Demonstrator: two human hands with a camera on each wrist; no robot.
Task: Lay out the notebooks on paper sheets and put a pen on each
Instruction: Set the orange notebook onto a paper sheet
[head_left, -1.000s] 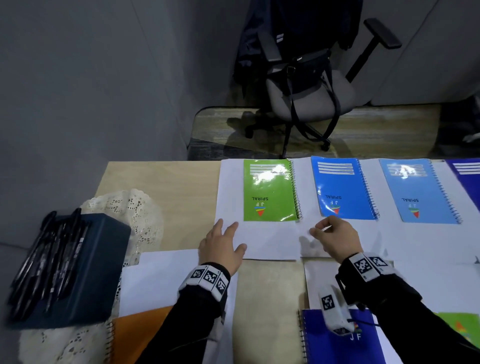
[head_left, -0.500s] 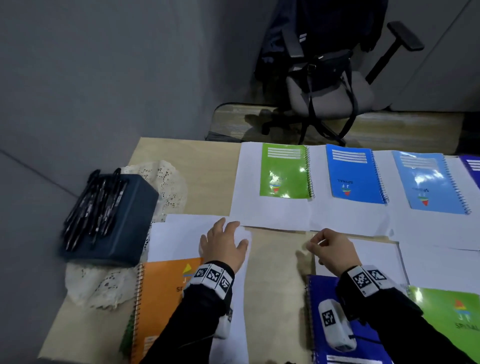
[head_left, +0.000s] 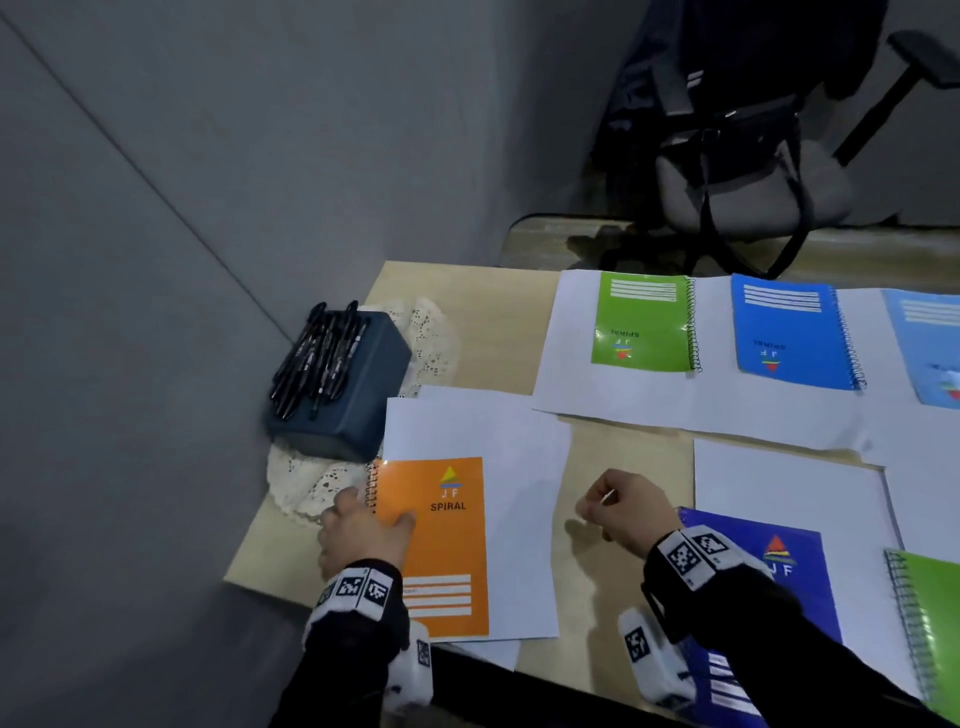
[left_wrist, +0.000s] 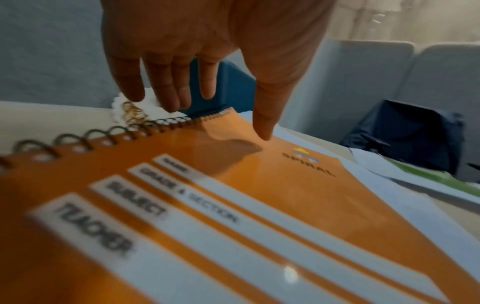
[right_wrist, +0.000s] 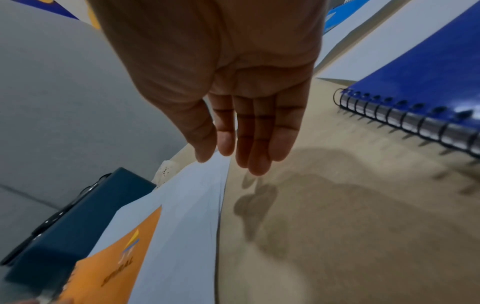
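An orange spiral notebook (head_left: 441, 551) lies on a white paper sheet (head_left: 519, 493) at the table's near left. My left hand (head_left: 371, 514) hangs over its spiral edge with straight fingers, and the thumb (left_wrist: 263, 127) touches the cover. My right hand (head_left: 597, 506) hovers over bare table just right of that sheet, its fingers (right_wrist: 259, 144) relaxed and holding nothing. Several black pens (head_left: 317, 358) lie on a dark blue box (head_left: 358, 415) at the far left. Green (head_left: 641, 322), blue (head_left: 789, 332) and light blue (head_left: 930, 343) notebooks lie on sheets in the far row.
A dark blue notebook (head_left: 779, 566) and a green one (head_left: 935, 623) lie on sheets near my right arm. The box stands on a lace doily (head_left: 306, 483) by the table's left edge. Beyond the table stands an office chair (head_left: 748, 171) with a bag.
The view has swung left and down. My left hand moved off the white sheet to the orange notebook's spiral edge. My right hand drew back from the far row to the bare strip.
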